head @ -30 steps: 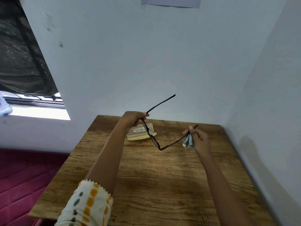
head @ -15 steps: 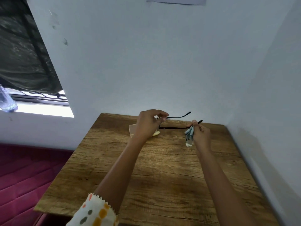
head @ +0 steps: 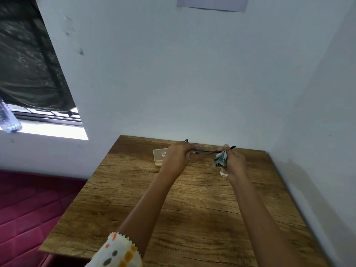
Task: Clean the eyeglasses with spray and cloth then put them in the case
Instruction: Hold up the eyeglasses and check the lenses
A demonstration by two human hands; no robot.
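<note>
While both arms reach out over the wooden table (head: 192, 209), the person holds the eyeglasses (head: 207, 151) between the two hands, above the far end of the tabletop. The left hand (head: 178, 156) is closed around one end of the dark frame, and a thin temple tip shows just past its knuckles. The right hand (head: 236, 160) pinches the other end between thumb and fingers, and a crumpled blue-grey cloth (head: 221, 160) is bunched in the same grip. Below that hand, a small clear spray bottle (head: 223, 172) seems to stand on the wood, though the hand covers most of it. A pale, open-looking glasses case (head: 160, 155) rests on the table behind the left wrist, partly hidden. A patterned sleeve (head: 117, 251) covers the left arm near the bottom edge.
</note>
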